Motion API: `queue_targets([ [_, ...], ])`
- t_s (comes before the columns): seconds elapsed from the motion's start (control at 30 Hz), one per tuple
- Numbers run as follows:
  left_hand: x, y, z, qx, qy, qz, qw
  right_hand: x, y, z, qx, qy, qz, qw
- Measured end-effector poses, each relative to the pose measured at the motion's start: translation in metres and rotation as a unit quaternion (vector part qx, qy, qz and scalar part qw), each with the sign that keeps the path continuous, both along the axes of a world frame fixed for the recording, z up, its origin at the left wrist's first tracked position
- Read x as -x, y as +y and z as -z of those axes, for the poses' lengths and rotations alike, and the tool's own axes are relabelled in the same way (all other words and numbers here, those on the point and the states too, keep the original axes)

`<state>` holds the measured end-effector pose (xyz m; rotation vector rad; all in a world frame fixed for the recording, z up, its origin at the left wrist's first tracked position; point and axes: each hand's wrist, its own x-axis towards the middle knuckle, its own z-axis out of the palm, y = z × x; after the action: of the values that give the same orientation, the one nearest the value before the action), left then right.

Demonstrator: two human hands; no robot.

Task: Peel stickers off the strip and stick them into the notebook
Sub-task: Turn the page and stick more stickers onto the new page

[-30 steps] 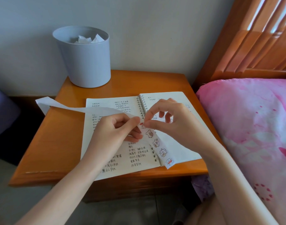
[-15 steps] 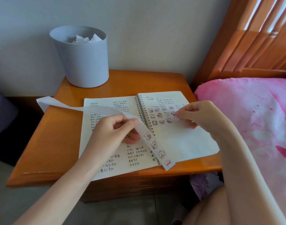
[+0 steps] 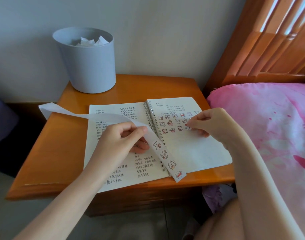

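The left hand [image 3: 120,141] and right hand [image 3: 209,122] are bare, forearms [image 3: 262,170] unsleeved.

Left hand [image 3: 120,141] pinches the long white paper strip [image 3: 163,154] above the left page of the white spiral notebook [image 3: 191,153]; right hand [image 3: 210,122] pinches a small sticker [image 3: 188,127] above its right page.

My spiral notebook [image 3: 191,153] lay open, left page handwritten, rows of cartoon stickers [image 3: 170,122] at twelve o'clock on the right page. My right hand [image 3: 209,123] pinched one sticker [image 3: 188,127] at their three o'clock end. My left hand [image 3: 118,141] pinched the white strip [image 3: 103,116], arching from ten o'clock to five.
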<state>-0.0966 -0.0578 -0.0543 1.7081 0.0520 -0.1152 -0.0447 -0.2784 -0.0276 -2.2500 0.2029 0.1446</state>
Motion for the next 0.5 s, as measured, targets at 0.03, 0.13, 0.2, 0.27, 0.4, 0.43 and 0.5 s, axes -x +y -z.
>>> queue_targets([
  [0.03, 0.0, 0.0001, 0.0001, 0.001, 0.0, 0.0, 1.0, 0.0, 0.0003, 0.0005, 0.0, -0.003, -0.002, 1.0],
  [0.13, 0.0001, 0.0006, 0.0008, 0.007, 0.002, 0.0, 1.0, -0.0001, 0.0009, 0.0017, 0.002, -0.008, -0.004, 1.0],
  [0.2, -0.0002, 0.0006, 0.0009, 0.009, 0.002, 0.0, 1.0, 0.0, 0.0012, 0.0023, 0.006, -0.013, -0.005, 1.0],
  [0.27, -0.0001, 0.0005, 0.0011, 0.007, 0.001, 0.002, 1.0, 0.0001, 0.0022, 0.0029, 0.009, -0.019, -0.006, 1.0],
  [0.4, -0.0006, 0.0009, 0.0017, 0.005, -0.001, 0.003, 1.0, -0.0006, 0.0036, 0.0058, 0.023, -0.032, -0.007, 0.999],
  [0.43, -0.0007, 0.001, 0.0016, 0.005, -0.001, 0.004, 1.0, -0.001, 0.0038, 0.0069, 0.028, -0.035, -0.005, 0.999],
  [0.5, -0.0008, 0.0015, 0.0017, 0.005, -0.001, 0.004, 1.0, -0.0019, 0.0041, 0.0086, 0.033, -0.039, -0.004, 0.999],
])
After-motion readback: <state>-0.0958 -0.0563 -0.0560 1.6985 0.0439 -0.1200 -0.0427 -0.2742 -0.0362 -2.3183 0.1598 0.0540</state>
